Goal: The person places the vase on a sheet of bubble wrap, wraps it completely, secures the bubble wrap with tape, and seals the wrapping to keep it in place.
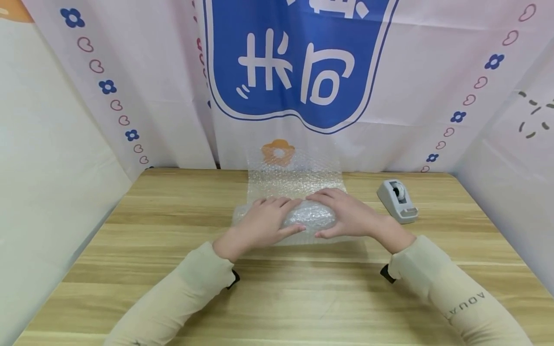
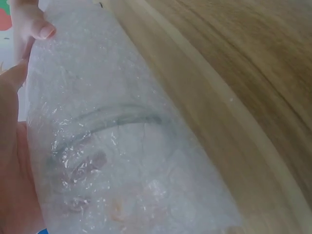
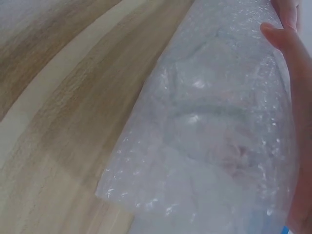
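A bundle rolled in clear bubble wrap (image 1: 312,215) lies crosswise near the middle of the table. Through the layers, the left wrist view shows a dark curved line and faint coloured marks on the wrapped item; its kind cannot be made out. My left hand (image 1: 270,222) grips the bundle's left part, thumb on the near side and fingers over the far side. On the right part my right hand (image 1: 352,215) holds it the same way. The two thumbs point towards each other. Beyond the fingers, a flat length of bubble wrap (image 1: 296,180) stretches to the table's back edge.
A grey tape dispenser (image 1: 397,201) with a roll in it stands on the wooden table (image 1: 277,298), right of the bundle. A printed white curtain (image 1: 415,86) hangs along the back edge, with pale panels at both sides.
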A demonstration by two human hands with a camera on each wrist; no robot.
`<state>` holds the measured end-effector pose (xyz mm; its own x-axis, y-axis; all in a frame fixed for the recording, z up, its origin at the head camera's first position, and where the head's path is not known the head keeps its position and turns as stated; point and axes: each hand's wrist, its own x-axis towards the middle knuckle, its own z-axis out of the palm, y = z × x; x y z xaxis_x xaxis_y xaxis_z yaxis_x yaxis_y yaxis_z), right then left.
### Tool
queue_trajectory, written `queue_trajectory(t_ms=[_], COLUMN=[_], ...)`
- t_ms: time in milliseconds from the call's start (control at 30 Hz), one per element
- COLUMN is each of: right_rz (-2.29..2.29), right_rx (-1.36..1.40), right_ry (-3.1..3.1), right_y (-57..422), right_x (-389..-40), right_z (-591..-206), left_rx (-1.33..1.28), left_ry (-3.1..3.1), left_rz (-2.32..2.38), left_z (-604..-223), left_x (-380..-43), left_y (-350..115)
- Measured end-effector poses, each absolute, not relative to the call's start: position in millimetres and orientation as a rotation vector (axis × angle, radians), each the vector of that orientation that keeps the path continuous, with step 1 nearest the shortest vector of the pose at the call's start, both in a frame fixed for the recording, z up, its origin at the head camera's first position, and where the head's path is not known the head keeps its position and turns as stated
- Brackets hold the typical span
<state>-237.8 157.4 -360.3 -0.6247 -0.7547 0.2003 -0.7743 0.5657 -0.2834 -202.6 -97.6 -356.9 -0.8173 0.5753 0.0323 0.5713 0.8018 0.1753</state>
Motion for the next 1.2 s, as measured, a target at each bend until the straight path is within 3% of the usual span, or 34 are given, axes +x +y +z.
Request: queue_trajectory(t_ms=[1200], right_rz=[0.798], right_rx=[1.228], right_ry=[-2.855], right_y=[167], right_x=[-235], right_z=[-362], left_rx=[1.051], left_ry=[2.929], left_rz=[0.296], left_z=[-351], left_x=[-221], left_y=[-92])
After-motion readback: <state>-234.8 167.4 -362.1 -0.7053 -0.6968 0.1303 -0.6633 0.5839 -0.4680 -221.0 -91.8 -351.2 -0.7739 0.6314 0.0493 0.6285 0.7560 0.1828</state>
